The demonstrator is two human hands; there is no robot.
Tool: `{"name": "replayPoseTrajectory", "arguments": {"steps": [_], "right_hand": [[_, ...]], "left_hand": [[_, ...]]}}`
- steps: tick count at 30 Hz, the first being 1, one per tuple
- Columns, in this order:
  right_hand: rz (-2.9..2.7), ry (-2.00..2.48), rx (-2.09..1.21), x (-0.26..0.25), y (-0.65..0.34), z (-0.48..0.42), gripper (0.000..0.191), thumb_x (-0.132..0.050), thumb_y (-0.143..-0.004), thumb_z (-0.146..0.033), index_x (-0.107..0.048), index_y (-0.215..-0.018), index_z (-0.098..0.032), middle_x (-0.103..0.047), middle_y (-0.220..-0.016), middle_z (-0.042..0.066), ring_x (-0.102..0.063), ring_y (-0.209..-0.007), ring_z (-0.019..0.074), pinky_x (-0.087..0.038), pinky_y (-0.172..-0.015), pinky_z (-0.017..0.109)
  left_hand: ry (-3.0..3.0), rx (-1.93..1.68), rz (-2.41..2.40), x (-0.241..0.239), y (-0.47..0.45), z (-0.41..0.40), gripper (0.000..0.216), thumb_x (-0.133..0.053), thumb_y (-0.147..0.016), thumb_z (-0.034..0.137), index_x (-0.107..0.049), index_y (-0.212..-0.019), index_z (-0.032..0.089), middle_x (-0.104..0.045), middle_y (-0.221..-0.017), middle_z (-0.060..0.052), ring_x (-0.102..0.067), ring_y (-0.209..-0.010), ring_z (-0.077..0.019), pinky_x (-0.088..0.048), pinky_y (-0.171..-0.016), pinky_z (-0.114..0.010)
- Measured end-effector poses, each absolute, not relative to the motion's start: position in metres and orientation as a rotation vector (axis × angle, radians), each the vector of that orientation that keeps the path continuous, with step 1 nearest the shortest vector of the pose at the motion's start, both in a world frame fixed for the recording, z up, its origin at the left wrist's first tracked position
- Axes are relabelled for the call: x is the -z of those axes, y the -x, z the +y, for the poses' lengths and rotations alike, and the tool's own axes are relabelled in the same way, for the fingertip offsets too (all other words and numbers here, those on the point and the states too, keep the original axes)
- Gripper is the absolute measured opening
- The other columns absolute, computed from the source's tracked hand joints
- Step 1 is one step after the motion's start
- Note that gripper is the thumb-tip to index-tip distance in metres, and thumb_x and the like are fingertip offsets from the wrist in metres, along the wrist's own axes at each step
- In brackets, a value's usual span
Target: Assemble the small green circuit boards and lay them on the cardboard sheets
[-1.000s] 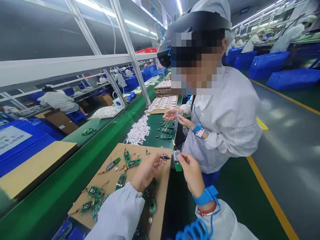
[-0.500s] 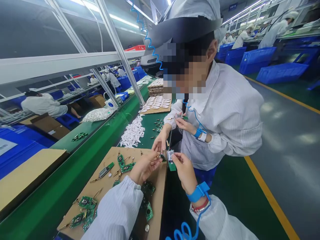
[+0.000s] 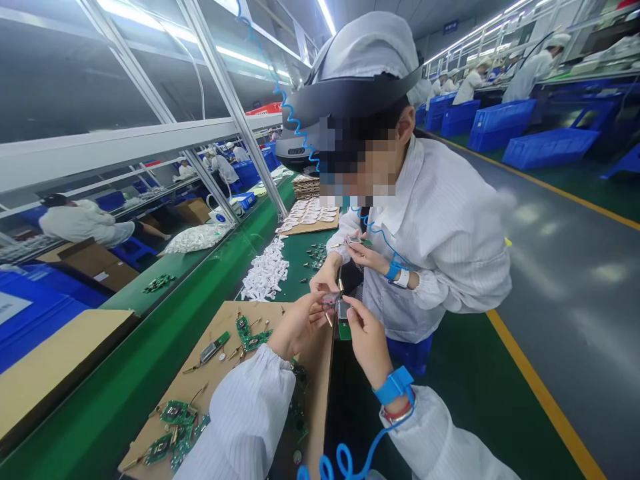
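Left fingers (image 3: pixel 317 317) nearly closed, pinching a small brass-tipped part (image 3: pixel 331 301); exact grip partly hidden. Right fingers (image 3: pixel 356 313) closed thumb-to-index on a green PCB with grey module (image 3: pixel 343 311), held in the air by the right edge of the cardboard sheet (image 3: pixel 213 373), brass tip pointing up. Both pieces side by side; can't tell if they touch. Co-worker's hand (image 3: pixel 326 275) is right at the brass-tipped part, contact unclear. Loose PCBs (image 3: pixel 175 413) with brass tips lie on the cardboard, white plastic pieces (image 3: pixel 266 270) piled beyond it. Blue wrist strap (image 3: pixel 393 385) on right wrist.
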State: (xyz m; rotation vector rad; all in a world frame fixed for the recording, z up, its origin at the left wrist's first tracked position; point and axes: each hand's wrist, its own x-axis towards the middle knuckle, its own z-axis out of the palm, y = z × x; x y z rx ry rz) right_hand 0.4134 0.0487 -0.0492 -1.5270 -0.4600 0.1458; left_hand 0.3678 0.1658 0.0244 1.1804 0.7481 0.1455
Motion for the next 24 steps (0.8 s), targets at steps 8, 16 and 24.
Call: {"name": "replayPoseTrajectory", "arguments": {"steps": [8, 16, 24], "right_hand": [[-0.459, 1.562, -0.066, 0.045, -0.424, 0.042, 0.04, -0.036, -0.088, -0.032, -0.061, -0.113, -0.013, -0.062, -0.118, 0.013, -0.055, -0.108, 0.025, -0.042, -0.094, 0.04], [-0.457, 1.493, -0.132, 0.044, -0.424, 0.042, 0.034, -0.038, -0.084, -0.032, -0.058, -0.106, -0.014, -0.063, -0.107, 0.013, -0.057, -0.101, 0.0246, -0.042, -0.091, 0.04], [-0.585, 1.31, -0.422, 0.044, -0.416, 0.056, 0.034, -0.04, -0.087, -0.039, -0.04, -0.113, -0.018, -0.064, -0.084, 0.004, -0.063, -0.077, 0.0171, -0.05, -0.069, 0.029]], "left_hand": [[-1.418, -0.387, 0.714, -0.023, -0.359, 0.156, 0.036, -0.059, -0.083, 0.037, -0.055, -0.114, 0.02, -0.061, -0.113, -0.012, -0.057, -0.103, -0.0216, -0.042, -0.085, -0.031], [-1.455, -0.268, 0.588, -0.012, -0.361, 0.136, 0.039, -0.073, -0.072, 0.041, -0.068, -0.101, 0.015, -0.066, -0.101, -0.01, -0.055, -0.1, -0.023, -0.04, -0.081, -0.03], [-1.236, -0.164, 0.483, -0.003, -0.343, 0.15, 0.05, -0.077, -0.062, 0.052, -0.071, -0.096, 0.017, -0.067, -0.093, -0.009, -0.057, -0.086, -0.0183, -0.043, -0.073, -0.026]]}}
